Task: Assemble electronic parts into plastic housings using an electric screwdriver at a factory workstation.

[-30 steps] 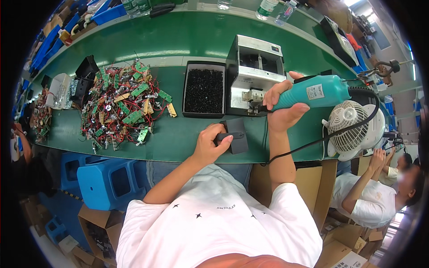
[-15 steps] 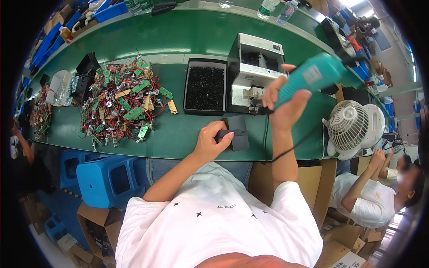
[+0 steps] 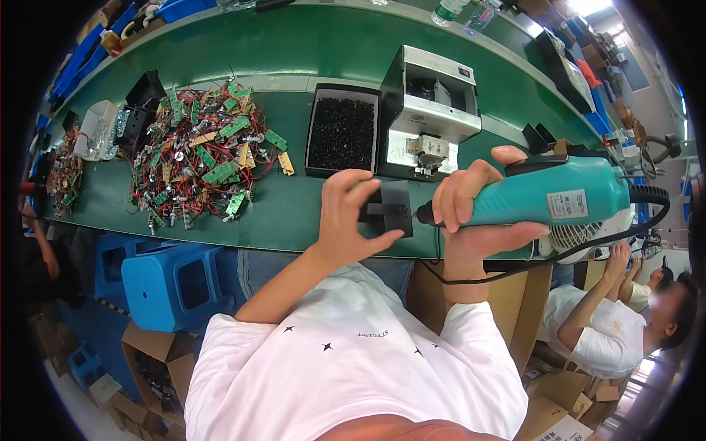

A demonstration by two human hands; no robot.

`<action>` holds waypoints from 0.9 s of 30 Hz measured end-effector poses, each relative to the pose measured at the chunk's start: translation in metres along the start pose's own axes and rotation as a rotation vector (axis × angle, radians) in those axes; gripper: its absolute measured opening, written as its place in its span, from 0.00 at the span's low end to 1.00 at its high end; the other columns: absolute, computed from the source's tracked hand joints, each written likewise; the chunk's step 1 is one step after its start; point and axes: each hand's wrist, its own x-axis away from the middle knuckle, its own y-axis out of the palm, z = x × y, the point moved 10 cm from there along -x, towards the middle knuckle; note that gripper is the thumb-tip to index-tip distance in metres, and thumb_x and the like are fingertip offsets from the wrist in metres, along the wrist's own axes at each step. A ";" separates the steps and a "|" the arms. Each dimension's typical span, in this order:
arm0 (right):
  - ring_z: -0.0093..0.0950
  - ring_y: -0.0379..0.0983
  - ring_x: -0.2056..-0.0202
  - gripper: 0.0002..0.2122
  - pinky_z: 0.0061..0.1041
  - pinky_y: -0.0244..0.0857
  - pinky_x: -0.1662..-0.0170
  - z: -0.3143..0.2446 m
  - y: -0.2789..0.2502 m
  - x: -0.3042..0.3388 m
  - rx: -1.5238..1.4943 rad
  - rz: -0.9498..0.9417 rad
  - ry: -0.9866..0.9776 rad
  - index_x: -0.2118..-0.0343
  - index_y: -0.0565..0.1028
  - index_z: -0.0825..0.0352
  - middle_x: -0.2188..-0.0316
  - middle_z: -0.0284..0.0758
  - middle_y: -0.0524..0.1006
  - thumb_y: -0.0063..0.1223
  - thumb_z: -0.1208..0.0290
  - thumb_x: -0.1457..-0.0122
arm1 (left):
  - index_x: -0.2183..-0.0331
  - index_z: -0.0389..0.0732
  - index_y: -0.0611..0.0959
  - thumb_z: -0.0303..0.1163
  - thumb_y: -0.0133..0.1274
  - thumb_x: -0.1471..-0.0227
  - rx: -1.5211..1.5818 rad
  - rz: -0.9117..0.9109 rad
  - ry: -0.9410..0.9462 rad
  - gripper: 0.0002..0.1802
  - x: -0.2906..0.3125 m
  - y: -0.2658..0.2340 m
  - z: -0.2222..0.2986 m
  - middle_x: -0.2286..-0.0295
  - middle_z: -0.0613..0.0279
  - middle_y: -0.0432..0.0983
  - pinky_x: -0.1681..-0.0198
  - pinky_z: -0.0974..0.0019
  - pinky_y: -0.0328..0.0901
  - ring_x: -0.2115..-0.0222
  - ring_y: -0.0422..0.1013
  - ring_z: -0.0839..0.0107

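My right hand (image 3: 474, 213) is wrapped round a teal electric screwdriver (image 3: 544, 195), which lies nearly level. Its black nose points left, and the tip meets or almost meets a small black plastic box (image 3: 397, 202) near the bench's front edge. On the box's left side, my left hand (image 3: 346, 220) spans it, thumb at the near edge and fingers at the far edge. A dark piece on the box's left part sits between those fingers. Beyond the box stands a silver and black machine (image 3: 426, 125) with a small metal block at its front.
A tray of tiny black screws (image 3: 342, 132) stands left of the machine. Circuit boards with red wires (image 3: 202, 158) are heaped farther left. A white fan (image 3: 573, 235) is behind the screwdriver at right. The black cord (image 3: 507, 272) loops below my right wrist. A person (image 3: 603, 316) sits at right.
The screwdriver has come down and turned level, its tip now at the black box. My left hand has shifted from pinching the dark piece to spanning the box with spread fingers.
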 end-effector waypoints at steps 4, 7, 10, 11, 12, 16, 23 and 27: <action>0.16 0.58 0.92 0.43 0.17 0.57 0.89 0.000 0.004 0.002 -0.017 -0.004 -0.013 0.51 0.60 0.62 0.90 0.26 0.65 0.42 0.25 0.58 | 0.76 0.43 0.79 0.31 0.60 0.64 -0.208 0.022 0.223 0.08 -0.003 -0.002 0.031 0.67 0.66 0.72 0.49 0.56 0.56 0.63 0.65 0.67; 0.16 0.59 0.92 0.43 0.17 0.57 0.89 -0.003 0.007 0.003 0.005 -0.005 -0.037 0.51 0.60 0.62 0.90 0.26 0.65 0.41 0.25 0.58 | 0.74 0.44 0.81 0.31 0.59 0.64 -0.247 -0.117 0.268 0.09 -0.001 0.012 0.029 0.66 0.68 0.73 0.43 0.51 0.49 0.59 0.65 0.68; 0.16 0.59 0.92 0.43 0.17 0.57 0.89 -0.004 0.007 0.003 0.000 -0.010 -0.053 0.51 0.60 0.62 0.90 0.26 0.65 0.41 0.25 0.58 | 0.74 0.44 0.81 0.30 0.59 0.63 -0.234 -0.117 0.256 0.07 -0.004 0.010 0.033 0.67 0.69 0.73 0.43 0.52 0.49 0.59 0.65 0.68; 0.17 0.59 0.91 0.43 0.17 0.57 0.89 -0.005 0.007 0.003 -0.003 -0.012 -0.061 0.51 0.59 0.62 0.90 0.26 0.65 0.41 0.25 0.58 | 0.74 0.44 0.81 0.29 0.58 0.63 -0.227 -0.116 0.250 0.06 -0.005 0.010 0.034 0.67 0.70 0.73 0.43 0.53 0.49 0.59 0.65 0.68; 0.17 0.59 0.91 0.43 0.17 0.57 0.89 -0.005 0.007 0.004 -0.006 -0.015 -0.069 0.51 0.59 0.62 0.90 0.26 0.65 0.40 0.24 0.58 | 0.75 0.44 0.81 0.28 0.58 0.62 -0.222 -0.115 0.244 0.05 -0.005 0.010 0.034 0.67 0.70 0.73 0.43 0.53 0.49 0.60 0.65 0.68; 0.17 0.59 0.91 0.43 0.17 0.57 0.88 -0.008 0.007 0.005 -0.013 -0.014 -0.085 0.51 0.59 0.62 0.90 0.27 0.65 0.41 0.25 0.58 | 0.74 0.44 0.81 0.28 0.58 0.63 -0.188 -0.133 0.242 0.07 -0.005 0.015 0.032 0.68 0.72 0.74 0.43 0.54 0.50 0.60 0.65 0.68; 0.17 0.58 0.91 0.44 0.17 0.57 0.88 -0.002 0.001 0.007 0.035 0.013 -0.081 0.51 0.60 0.63 0.89 0.27 0.65 0.41 0.24 0.58 | 0.66 0.42 0.79 0.28 0.61 0.67 -0.138 -0.127 0.194 0.18 0.000 0.023 0.024 0.64 0.68 0.73 0.44 0.54 0.52 0.58 0.64 0.65; 0.17 0.57 0.91 0.44 0.17 0.56 0.88 0.004 -0.007 0.005 0.117 0.042 -0.071 0.51 0.61 0.63 0.89 0.27 0.65 0.41 0.24 0.58 | 0.58 0.41 0.74 0.30 0.64 0.70 -0.106 -0.015 0.163 0.31 0.000 0.009 0.023 0.57 0.60 0.69 0.46 0.54 0.55 0.55 0.63 0.61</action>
